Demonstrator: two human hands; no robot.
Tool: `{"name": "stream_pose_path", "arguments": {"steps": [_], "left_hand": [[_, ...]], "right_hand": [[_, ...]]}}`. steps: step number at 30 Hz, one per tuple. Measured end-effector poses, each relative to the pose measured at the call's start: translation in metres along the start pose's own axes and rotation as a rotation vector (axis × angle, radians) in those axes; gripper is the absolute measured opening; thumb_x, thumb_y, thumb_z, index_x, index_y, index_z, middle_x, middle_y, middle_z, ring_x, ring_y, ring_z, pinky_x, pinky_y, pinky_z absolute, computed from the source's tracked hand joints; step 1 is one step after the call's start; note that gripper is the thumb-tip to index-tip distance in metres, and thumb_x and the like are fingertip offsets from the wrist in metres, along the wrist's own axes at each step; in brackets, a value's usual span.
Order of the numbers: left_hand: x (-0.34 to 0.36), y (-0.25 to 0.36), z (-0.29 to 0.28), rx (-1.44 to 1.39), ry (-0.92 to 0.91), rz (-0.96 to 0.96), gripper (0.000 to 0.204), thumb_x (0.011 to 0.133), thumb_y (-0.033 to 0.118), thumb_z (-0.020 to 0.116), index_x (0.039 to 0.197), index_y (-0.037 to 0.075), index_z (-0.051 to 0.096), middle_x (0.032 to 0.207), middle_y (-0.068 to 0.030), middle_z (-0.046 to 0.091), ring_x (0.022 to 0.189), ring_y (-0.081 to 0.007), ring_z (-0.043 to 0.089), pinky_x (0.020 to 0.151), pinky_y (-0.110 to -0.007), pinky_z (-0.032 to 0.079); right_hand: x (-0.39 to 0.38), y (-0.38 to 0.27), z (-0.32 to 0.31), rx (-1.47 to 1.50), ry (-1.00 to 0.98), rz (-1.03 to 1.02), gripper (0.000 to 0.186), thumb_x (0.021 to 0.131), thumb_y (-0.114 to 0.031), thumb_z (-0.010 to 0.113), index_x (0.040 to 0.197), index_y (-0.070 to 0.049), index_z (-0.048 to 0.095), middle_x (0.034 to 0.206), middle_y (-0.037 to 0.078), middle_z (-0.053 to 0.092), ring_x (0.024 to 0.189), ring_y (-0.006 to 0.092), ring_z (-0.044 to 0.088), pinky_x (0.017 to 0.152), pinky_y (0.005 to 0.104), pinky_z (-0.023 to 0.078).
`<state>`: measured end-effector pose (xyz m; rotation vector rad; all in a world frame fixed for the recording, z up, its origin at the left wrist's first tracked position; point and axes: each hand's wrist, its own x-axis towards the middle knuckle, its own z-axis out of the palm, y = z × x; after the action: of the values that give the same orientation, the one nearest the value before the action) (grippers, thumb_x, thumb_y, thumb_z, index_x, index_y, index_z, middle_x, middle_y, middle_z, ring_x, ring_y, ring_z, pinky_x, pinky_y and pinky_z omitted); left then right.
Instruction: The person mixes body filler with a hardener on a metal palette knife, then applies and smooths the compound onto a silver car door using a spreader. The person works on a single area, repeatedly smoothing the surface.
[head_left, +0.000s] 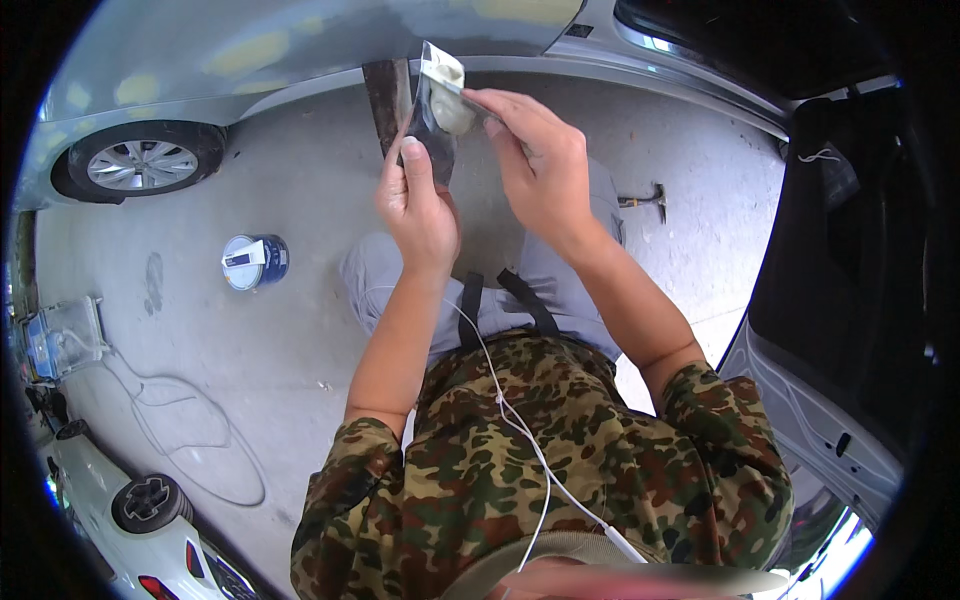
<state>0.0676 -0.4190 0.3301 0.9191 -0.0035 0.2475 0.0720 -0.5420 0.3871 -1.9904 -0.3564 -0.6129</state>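
Note:
My left hand (418,200) grips a shiny, flat metal plate (438,158) at its lower left edge, thumb on top. A lump of pale cream putty (450,108) is smeared over the plate's upper part. In my right hand (545,165), pinched between straight fingers and thumb, is a thin flat spreader (484,107), mostly hidden by the fingers. Its far edge meets the putty. Both hands are raised in front of a grey car body panel (350,45) that carries several yellowish filler patches (248,54).
On the floor to the left stands a blue tin (274,264) with a white-and-blue packet (243,257) on its lid. A hammer (658,203) lies beyond my right knee. A pale hose (235,440) loops at lower left, near a toy-like white car (110,490). An open car door (820,400) is at right.

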Motion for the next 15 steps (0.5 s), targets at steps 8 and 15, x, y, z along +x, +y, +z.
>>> {"name": "stream_pose_path", "arguments": {"steps": [8, 15], "left_hand": [[0.033, 0.051, 0.006, 0.255, -0.076, 0.191, 0.038, 0.111, 0.023, 0.052, 0.138, -0.002, 0.06, 0.11, -0.002, 0.068, 0.088, -0.005, 0.056, 0.077, -0.019, 0.042], [0.043, 0.085, -0.024, -0.34, -0.174, 0.002, 0.039, 0.11, 0.029, 0.051, 0.137, 0.001, 0.058, 0.136, -0.0096, 0.065, 0.123, -0.0196, 0.063, 0.111, -0.038, 0.046]], "right_hand": [[-0.024, 0.002, 0.005, 0.195, -0.06, 0.182, 0.032, 0.092, 0.008, 0.06, 0.12, -0.001, 0.071, 0.105, 0.014, 0.074, 0.086, 0.0204, 0.069, 0.079, 0.0285, 0.054], [0.008, 0.021, -0.021, 1.043, 0.297, 0.604, 0.022, 0.1, -0.005, 0.061, 0.12, 0.0, 0.068, 0.107, 0.006, 0.073, 0.094, 0.0139, 0.069, 0.081, 0.0297, 0.057]]}}
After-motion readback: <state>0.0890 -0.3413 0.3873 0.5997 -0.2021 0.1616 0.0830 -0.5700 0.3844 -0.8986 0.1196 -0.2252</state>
